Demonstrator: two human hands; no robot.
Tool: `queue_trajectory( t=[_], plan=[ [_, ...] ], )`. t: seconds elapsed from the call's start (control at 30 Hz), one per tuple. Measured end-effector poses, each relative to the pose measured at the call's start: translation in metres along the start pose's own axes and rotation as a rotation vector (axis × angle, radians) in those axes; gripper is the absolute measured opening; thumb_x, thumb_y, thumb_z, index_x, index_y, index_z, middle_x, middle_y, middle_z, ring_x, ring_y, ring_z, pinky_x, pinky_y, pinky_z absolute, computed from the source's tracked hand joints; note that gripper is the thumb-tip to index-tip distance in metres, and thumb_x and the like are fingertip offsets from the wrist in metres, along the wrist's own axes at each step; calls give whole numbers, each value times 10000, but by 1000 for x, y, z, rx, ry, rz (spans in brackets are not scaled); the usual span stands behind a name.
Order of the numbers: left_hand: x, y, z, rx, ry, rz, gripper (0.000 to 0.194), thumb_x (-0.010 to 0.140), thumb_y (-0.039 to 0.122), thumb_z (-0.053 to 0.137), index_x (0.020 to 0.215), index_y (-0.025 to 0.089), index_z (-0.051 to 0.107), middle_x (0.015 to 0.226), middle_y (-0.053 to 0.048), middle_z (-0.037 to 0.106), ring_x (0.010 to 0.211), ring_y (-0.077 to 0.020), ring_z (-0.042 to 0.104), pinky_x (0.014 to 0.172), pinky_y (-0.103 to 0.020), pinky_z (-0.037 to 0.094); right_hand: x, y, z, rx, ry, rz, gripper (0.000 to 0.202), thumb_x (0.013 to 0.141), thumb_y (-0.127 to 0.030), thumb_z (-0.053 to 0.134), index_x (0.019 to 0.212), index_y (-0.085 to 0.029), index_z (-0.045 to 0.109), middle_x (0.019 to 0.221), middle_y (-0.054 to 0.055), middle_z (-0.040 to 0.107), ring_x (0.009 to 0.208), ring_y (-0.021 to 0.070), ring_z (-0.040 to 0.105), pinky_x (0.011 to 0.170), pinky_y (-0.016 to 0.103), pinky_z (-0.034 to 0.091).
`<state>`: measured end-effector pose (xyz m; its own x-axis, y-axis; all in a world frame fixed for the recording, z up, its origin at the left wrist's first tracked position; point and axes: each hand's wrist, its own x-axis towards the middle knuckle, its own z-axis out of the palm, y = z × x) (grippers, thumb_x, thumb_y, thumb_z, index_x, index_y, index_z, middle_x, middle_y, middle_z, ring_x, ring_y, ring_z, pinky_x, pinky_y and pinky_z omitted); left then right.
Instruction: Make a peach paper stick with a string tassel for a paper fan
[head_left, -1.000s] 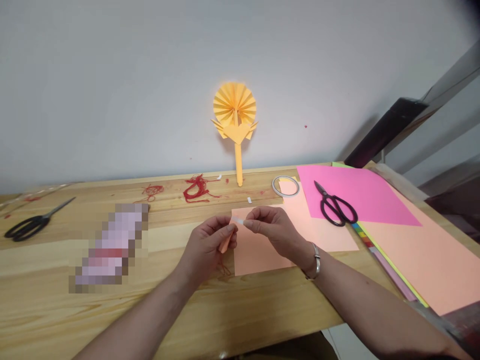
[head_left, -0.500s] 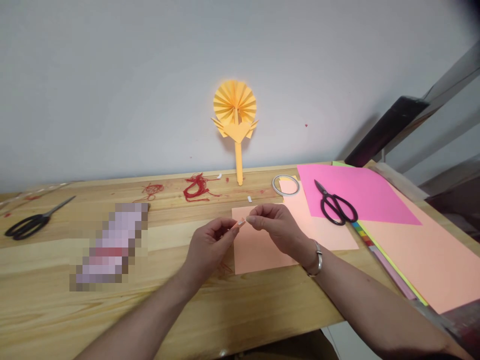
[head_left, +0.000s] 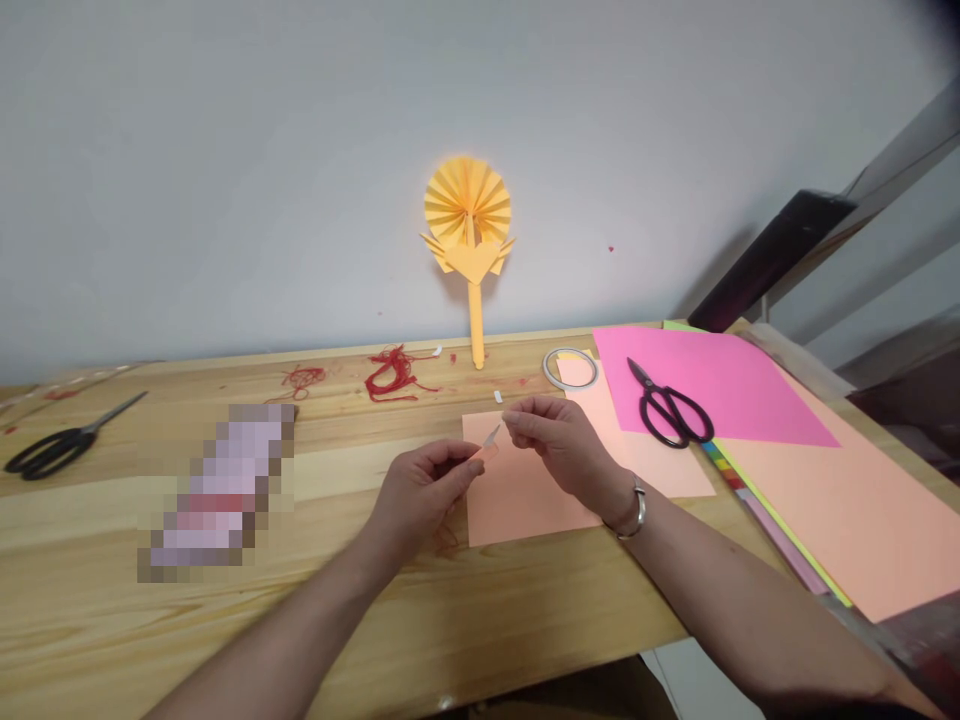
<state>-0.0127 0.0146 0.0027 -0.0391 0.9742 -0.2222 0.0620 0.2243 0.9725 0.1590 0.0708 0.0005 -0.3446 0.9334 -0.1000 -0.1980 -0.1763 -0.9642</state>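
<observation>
Left hand [head_left: 427,492]: fingers pinched on one small piece of peach paper [head_left: 488,453], raised above a larger peach sheet [head_left: 525,500]. Right hand [head_left: 556,440]: fingertips closed on the upper end of one white strip [head_left: 492,436]. On the desk [head_left: 420,640]: tape roll [head_left: 547,373], beyond the right hand; black-handled scissors [head_left: 651,386], partly on pink paper [head_left: 727,380]; red thread [head_left: 390,375], tangled. Against the wall [head_left: 225,180]: yellow paper fan [head_left: 472,263], upright.

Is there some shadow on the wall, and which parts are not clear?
Head view: a soft shadow falls on the wall behind the yellow paper fan; head view: mosaic blocks hide an item at left, and the top right corner is dark; head view: the pale strip by the left hand lacks fine detail.
</observation>
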Motion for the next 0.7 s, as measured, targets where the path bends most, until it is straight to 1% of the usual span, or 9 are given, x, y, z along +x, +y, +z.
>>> queue_trajectory(
  t=[0.1,0.17,0.33,0.53,0.7],
  plan=[
    [-1,0,1,4,-7,29,122,664,289,728,752,206,740,468,49,513,429,-72,387,409,-202,300,0,-1,0,-9,-9,-6,242,714,-342,715,608,-166,587,565,-32,467,571,97,385,576,269,299],
    [-1,0,1,25,-10,55,112,668,278,723,758,215,746,478,43,538,446,-84,419,432,-210,333,0,0,0,-12,-17,-9,251,720,-346,707,607,-164,577,561,-35,450,565,94,371,567,267,288],
    [1,-3,1,106,-19,155,92,665,260,720,748,229,744,671,6,690,608,-136,567,561,-240,429,0,1,0,-58,-26,-20,282,733,-377,684,599,-172,545,558,-37,434,558,96,358,552,267,276],
    [0,-4,-1,205,-76,191,112,695,283,697,777,228,749,760,-19,722,715,-171,613,653,-265,454,-1,0,2,-110,-21,-6,289,717,-393,685,604,-168,542,558,-41,443,558,92,360,557,266,276],
    [1,-4,-2,221,-127,216,106,712,276,681,778,228,748,782,-27,723,730,-178,613,671,-272,455,-1,1,3,-125,-22,2,280,706,-389,685,610,-161,553,563,-41,444,565,93,364,564,267,277]
  ],
)
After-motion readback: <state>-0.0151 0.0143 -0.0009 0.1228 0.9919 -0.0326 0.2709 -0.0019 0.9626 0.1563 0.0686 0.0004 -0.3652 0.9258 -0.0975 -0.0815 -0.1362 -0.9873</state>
